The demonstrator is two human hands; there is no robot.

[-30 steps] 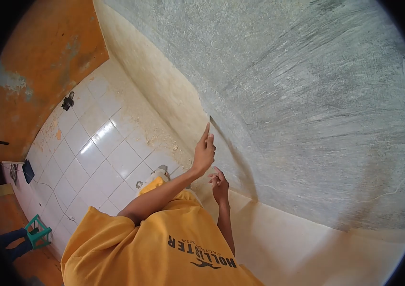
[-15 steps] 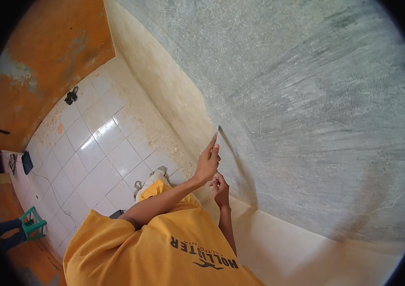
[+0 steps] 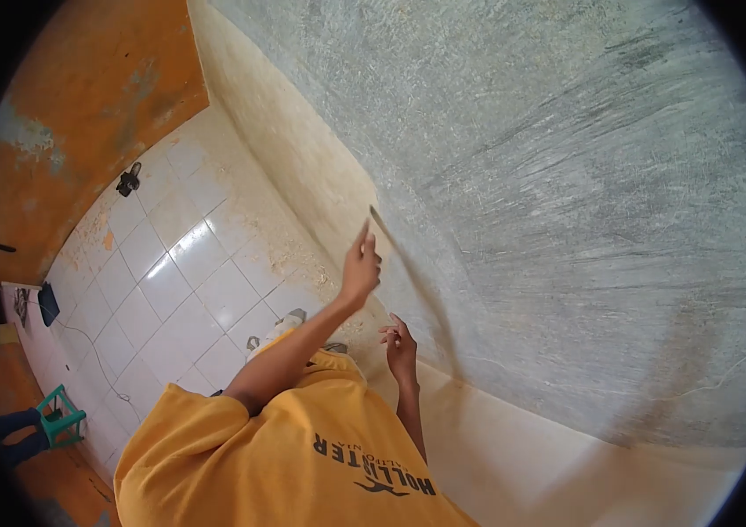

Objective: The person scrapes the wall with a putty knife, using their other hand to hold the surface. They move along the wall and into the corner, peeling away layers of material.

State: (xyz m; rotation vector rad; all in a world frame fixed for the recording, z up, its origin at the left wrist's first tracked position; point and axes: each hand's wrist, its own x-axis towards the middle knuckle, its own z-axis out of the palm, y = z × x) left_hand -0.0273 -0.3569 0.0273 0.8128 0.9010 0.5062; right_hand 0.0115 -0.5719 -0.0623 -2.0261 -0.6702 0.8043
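Observation:
My left hand (image 3: 361,270) is raised close to the wall, fingers curled and index finger stretched forward. What it holds, if anything, is hidden; a thin dark tip or shadow shows on the wall just past the fingertip. My right hand (image 3: 400,348) hangs lower and nearer my body, its fingers loosely apart and holding nothing visible. Both are beside the grey, streaked wall surface (image 3: 549,193). A smooth cream band (image 3: 294,132) runs along the wall's lower part, and my left hand is near the border between the two.
White floor tiles (image 3: 184,303) carry flakes and dust along the wall's foot. A black object (image 3: 129,179) lies near the orange wall (image 3: 101,114). At lower left, a person's blue-trousered legs (image 3: 20,436) are beside a green stool (image 3: 62,416). A thin cable (image 3: 96,347) crosses the floor.
My left hand has moved up and left along the wall, away from my right hand. My right hand has shifted slightly, its fingers now looser.

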